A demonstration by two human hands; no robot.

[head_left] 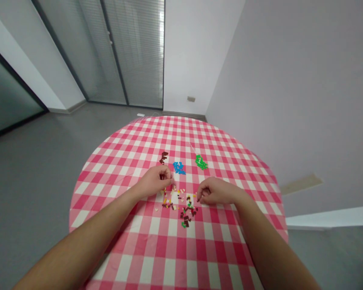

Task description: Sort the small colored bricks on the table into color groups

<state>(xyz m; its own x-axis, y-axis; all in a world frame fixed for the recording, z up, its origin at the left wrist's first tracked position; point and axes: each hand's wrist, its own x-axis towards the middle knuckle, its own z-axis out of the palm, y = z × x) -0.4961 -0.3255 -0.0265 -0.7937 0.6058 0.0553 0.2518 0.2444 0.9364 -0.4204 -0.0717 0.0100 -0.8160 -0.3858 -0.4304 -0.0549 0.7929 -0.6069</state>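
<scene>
My left hand [155,181] is closed in a pinch at the upper left edge of a loose scatter of small mixed pieces [172,206]. Whatever lies between its fingertips is too small to make out. On the other side of the scatter, my right hand [216,190] rests with curled fingers, and a dark speck shows by the fingertips. Just beyond my hands are sorted heaps of tiny pieces: dark brown pieces [163,156], blue pieces [178,167] and green pieces [201,162]. Nearer to me sits a clump of brown pieces [185,219] with some green among them.
A red-and-white checked cloth [133,241] covers the round table. A plain wall [305,100] runs close along the right side. Behind the table stand glass partitions [133,52] with blinds. A small white object [140,115] lies on the floor past the far edge.
</scene>
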